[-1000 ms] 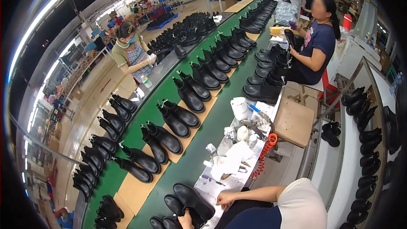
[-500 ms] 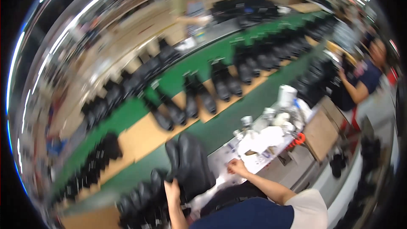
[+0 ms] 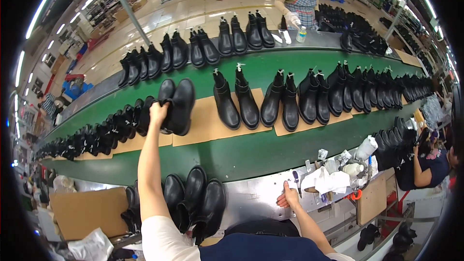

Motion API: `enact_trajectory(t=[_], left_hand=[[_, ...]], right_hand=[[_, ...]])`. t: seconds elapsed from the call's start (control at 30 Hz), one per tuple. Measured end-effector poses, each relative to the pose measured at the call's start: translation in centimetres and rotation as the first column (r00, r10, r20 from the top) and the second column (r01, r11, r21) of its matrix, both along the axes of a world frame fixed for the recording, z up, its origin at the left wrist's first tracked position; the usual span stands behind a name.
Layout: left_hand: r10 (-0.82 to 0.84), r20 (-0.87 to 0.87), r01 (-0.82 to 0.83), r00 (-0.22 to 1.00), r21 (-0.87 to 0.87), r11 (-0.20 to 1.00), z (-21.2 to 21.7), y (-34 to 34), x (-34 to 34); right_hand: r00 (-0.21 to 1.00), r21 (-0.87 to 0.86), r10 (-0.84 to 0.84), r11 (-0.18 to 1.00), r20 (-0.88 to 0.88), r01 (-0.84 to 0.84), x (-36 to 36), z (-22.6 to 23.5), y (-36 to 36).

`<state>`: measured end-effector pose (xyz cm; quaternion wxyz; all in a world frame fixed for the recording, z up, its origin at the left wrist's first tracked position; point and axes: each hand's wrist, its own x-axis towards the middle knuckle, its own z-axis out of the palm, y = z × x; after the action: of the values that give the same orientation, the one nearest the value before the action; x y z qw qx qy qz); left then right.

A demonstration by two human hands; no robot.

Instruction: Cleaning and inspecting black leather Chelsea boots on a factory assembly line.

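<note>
My left hand (image 3: 158,112) is stretched far forward over the green belt, its fingers closed on a pair of black ankle boots (image 3: 182,108) with their toes pointing up and away. The pair is at the cardboard sheets, beside a long row of black boots; I cannot tell whether it rests there. Close to my body, more black boots (image 3: 210,208) stand toes-up under my left forearm. My right hand (image 3: 290,195) hovers at the metal side table (image 3: 258,194) with fingers apart and nothing held. A dark-handled tool (image 3: 296,180) lies just beyond it.
Boots line the belt (image 3: 232,152) on cardboard (image 3: 208,128) and the far metal ledge. White cloth (image 3: 325,180), bottles and jars crowd the table's right. A cardboard box (image 3: 89,210) sits near left. One co-worker (image 3: 302,5) stands across the belt; another (image 3: 427,169) works at right.
My left hand has gone from the near side out across the belt, with the boots in it. The view has turned and sharpened. My right hand has loosened from a curled shape.
</note>
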<state>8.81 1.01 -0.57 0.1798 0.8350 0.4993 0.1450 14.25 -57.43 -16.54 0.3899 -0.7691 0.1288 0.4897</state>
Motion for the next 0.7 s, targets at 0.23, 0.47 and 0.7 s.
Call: enact_trajectory(t=[0.23,0.47,0.7], left_hand=[[0.029,-0.476,-0.059,0.879,-0.047,0.997,-7.8,3.4,1.8],[-0.547,0.209,0.356,0.811,0.566,0.744,-5.5,-7.2,12.4],[-0.337,0.131,0.353,0.932,-0.120,0.928,-7.9,-6.9,26.9]], right_hand=[[0.995,-0.018,-0.086,0.996,0.045,0.087,1.1,-0.1,0.0],[0.999,-0.034,-0.020,0.999,0.028,0.021,1.8,0.9,-0.6],[1.000,-0.041,-0.029,0.999,-0.004,0.029,0.3,1.0,0.6]])
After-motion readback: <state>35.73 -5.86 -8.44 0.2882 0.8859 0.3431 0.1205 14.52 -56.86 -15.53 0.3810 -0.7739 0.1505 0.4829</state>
